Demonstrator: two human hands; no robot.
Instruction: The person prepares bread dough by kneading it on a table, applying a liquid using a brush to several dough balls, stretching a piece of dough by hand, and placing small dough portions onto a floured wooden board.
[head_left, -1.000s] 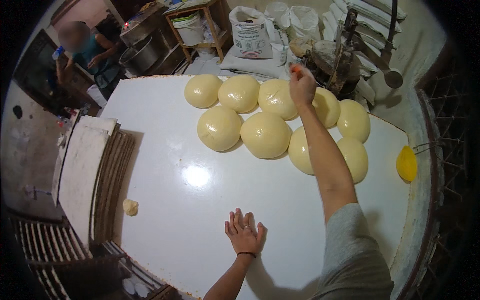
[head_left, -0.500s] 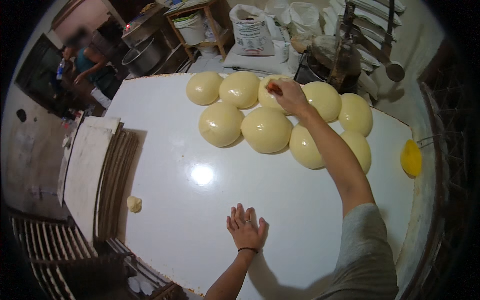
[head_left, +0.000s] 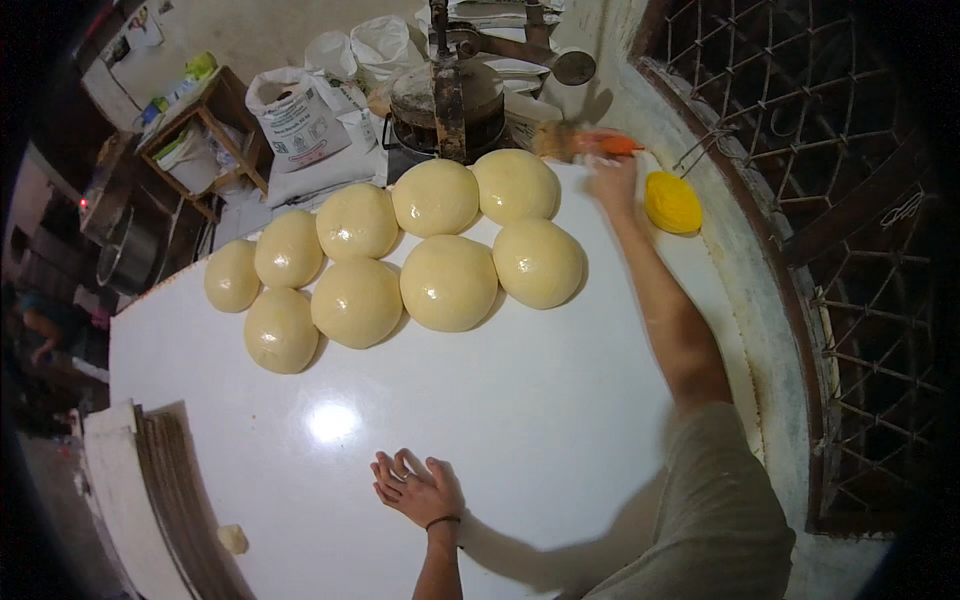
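With 12 o'clock at the far side of the view, the right hand is holding what looks like a blurred brush with an orange handle and brown bristles between 1 and 2 o'clock. Its fingers are gripping the handle, though blur is hiding exactly which ones are pinching. The bristles are pointing toward 9 o'clock, a hold that is probably keeping them free of the palm; whether they are touching anything, I cannot tell.

The 9 glossy, pale-yellow, rounded dough balls are lying in 2 rows, 5 far and 4 near, running from 9 to just past 12 o'clock. They are sitting close together, some touching, likely so that 1 arm is reaching them all.

The right arm is coming in from 5 o'clock, its elbow bending only slightly. The left hand is resting between 6 and 7 o'clock on the smooth white tabletop, its fingers loosely spread and slightly curling, probably bracing a leaning body.

A yellow oval object is lying at 2 o'clock, near the right hand, and a small pale lump of dough is sitting between 7 and 8.
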